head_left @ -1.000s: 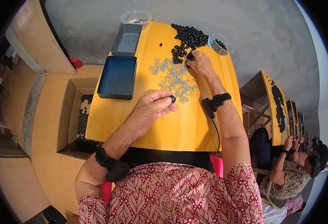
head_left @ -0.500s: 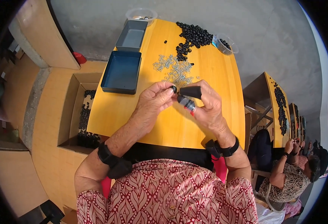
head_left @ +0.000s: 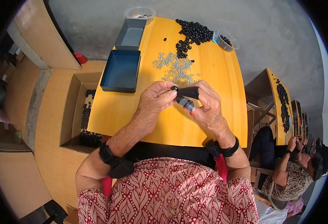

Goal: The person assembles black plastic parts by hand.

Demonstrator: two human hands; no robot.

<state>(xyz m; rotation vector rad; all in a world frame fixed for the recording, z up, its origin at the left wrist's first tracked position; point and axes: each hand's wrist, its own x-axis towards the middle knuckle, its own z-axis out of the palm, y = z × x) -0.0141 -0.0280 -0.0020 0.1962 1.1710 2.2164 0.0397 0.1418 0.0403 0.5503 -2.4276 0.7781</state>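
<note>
Above the near middle of the yellow table [head_left: 164, 130], my left hand [head_left: 152, 100] pinches a small round black part [head_left: 175, 89] between thumb and fingers. Facing it, my right hand [head_left: 209, 104] wears a black sleeve [head_left: 188, 92] on the index finger. Its thumb has a black, grey and red wrapping [head_left: 185, 103]. Both covered tips are drawn together at the black part; anything tiny between them is too small to make out. Just beyond my hands lies a spread of small clear pieces [head_left: 179, 71]. A heap of black parts [head_left: 195, 33] lies farther back.
A dark blue tray [head_left: 121, 71] and a grey tray [head_left: 130, 34] line the table's left edge. Clear tubs [head_left: 139, 14] stand at the far left and, holding black parts, far right [head_left: 226, 43]. A cardboard box [head_left: 72, 112] sits left. Another person [head_left: 289, 183] works at right.
My right hand's covered fingertips have moved slightly left, up against the black part. My left hand keeps its pinch. The whole view has shifted a little.
</note>
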